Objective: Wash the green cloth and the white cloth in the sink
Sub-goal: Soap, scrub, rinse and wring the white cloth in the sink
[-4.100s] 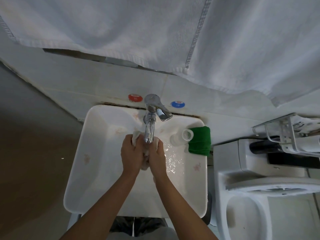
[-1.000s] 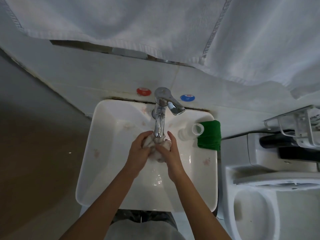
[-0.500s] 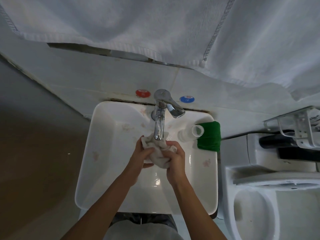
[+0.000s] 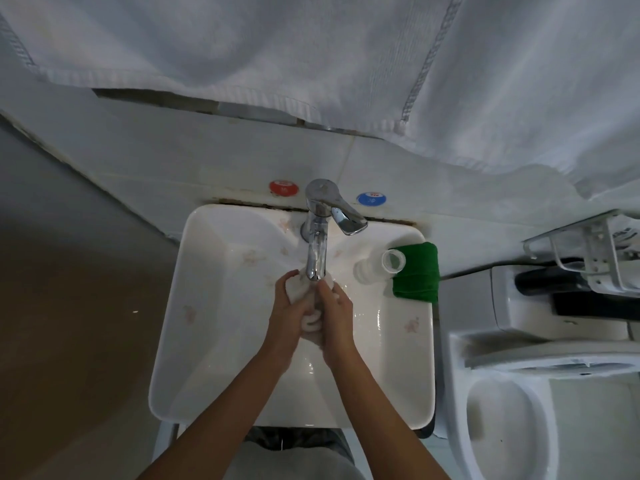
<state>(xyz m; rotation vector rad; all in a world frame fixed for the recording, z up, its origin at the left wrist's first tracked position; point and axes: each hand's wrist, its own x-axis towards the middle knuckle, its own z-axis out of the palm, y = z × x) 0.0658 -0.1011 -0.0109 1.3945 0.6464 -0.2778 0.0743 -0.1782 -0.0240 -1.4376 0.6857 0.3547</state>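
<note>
A large white towel hangs across the top of the view, from ten o'clock round to two o'clock, above a pale tiled wall. At four o'clock stands a white toilet, with a wire rack above it at three o'clock. The white sink fills the centre, its basin wet on the right side. At its twelve o'clock edge rises a chrome faucet, the spout reaching out over the basin, flanked by a red disc at eleven o'clock and a blue disc at one o'clock on the wall.

The left hand and the right hand meet just under the spout tip, both sets of fingers curled round the bunched white cloth, which is squeezed between the palms over the middle of the basin. The green cloth lies folded on the sink's rim at two o'clock, apart from the hands. A small clear cup lies tipped on its side, touching the green cloth's left edge.
</note>
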